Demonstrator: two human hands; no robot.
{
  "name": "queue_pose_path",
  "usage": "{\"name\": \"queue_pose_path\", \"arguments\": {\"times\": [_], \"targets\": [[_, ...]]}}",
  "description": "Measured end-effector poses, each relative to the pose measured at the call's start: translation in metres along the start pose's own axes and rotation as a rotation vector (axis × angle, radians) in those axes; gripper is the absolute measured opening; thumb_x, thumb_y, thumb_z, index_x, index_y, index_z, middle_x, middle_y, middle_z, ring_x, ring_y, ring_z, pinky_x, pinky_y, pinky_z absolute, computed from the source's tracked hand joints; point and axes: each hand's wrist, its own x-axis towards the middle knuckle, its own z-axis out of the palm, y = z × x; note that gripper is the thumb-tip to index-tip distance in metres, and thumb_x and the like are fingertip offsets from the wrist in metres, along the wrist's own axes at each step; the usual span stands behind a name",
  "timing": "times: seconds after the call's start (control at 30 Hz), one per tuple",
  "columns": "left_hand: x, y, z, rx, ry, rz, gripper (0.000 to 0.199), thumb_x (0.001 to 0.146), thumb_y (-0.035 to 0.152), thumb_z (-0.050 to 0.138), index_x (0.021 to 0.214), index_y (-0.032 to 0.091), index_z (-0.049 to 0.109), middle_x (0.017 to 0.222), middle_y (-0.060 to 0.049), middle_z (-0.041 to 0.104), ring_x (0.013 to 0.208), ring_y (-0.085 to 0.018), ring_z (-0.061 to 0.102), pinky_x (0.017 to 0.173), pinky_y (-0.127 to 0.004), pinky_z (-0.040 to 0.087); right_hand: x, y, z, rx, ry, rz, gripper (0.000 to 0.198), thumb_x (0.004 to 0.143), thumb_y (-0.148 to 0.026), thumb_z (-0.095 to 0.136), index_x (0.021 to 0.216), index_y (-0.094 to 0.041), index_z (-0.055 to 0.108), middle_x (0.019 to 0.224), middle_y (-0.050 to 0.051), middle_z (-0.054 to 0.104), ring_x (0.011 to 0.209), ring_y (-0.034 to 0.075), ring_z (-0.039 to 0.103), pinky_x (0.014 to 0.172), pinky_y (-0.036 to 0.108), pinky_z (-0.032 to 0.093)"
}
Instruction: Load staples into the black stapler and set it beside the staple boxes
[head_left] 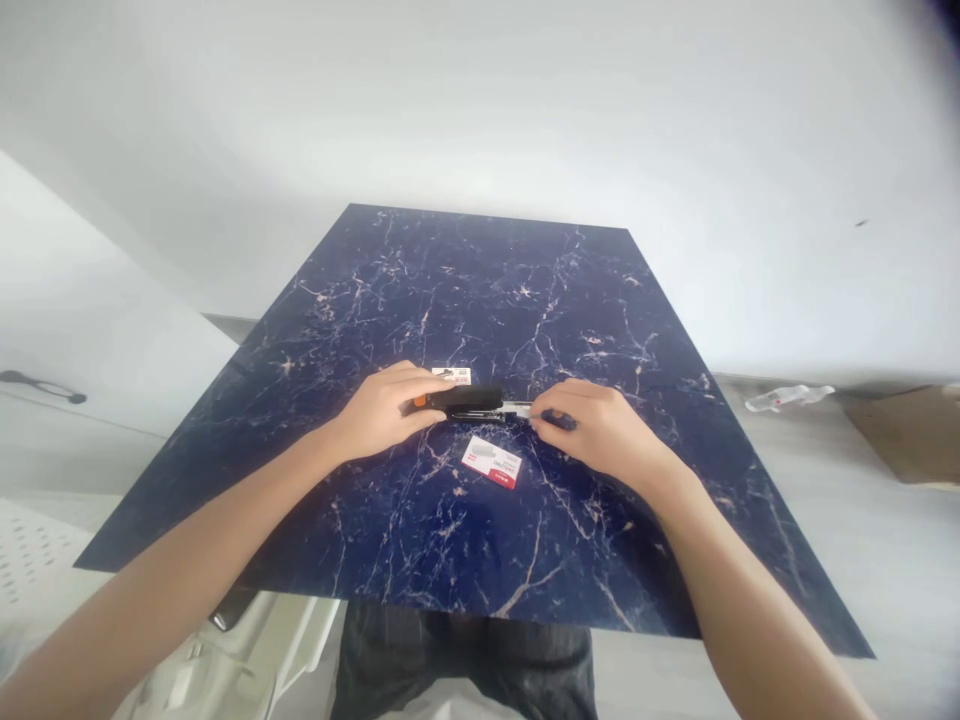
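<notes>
My left hand (390, 408) is closed round one end of a black stapler (476, 399) with an orange part, held just over or on the table. From the stapler's other end a narrow silvery metal strip (516, 409) sticks out to the right. My right hand (589, 420) pinches the end of this strip between thumb and fingers, which hide its tip. Nearer to me lies a small white and red staple box (492, 461). Behind the stapler, partly covered by my left fingers, is a white printed card or box (453, 376).
The table (480, 300) has a dark blue marbled top and stands near a white wall. To the right, at a lower level, are a crumpled white plastic piece (789, 398) and a brown cardboard box (911, 435). A black cable (45, 385) lies at the left.
</notes>
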Motion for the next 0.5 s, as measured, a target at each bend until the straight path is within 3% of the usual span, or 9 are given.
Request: {"name": "queue_pose_path", "arguments": {"times": [0.17, 0.5], "targets": [[0.0021, 0.0042, 0.0027, -0.017, -0.003, 0.009, 0.034, 0.102, 0.032, 0.068, 0.135, 0.025, 0.071, 0.121, -0.008, 0.078, 0.106, -0.025, 0.069, 0.094, -0.044, 0.057, 0.0046, -0.0001, 0.0045, -0.030, 0.021, -0.113, 0.017, 0.100, -0.017, 0.061, 0.099, -0.021, 0.077, 0.101, 0.007, 0.079, 0.095, 0.024, 0.073, 0.090, 0.041, 0.061], [0.0019, 0.0048, 0.0032, -0.024, -0.028, -0.008, 0.035, 0.102, 0.031, 0.067, 0.137, 0.025, 0.069, 0.124, -0.008, 0.076, 0.107, -0.025, 0.067, 0.096, -0.044, 0.055, 0.0046, 0.0026, 0.0068, -0.029, -0.037, -0.118, 0.017, 0.101, -0.016, 0.061, 0.102, -0.021, 0.077, 0.104, 0.007, 0.078, 0.100, 0.025, 0.072, 0.093, 0.042, 0.059]]}}
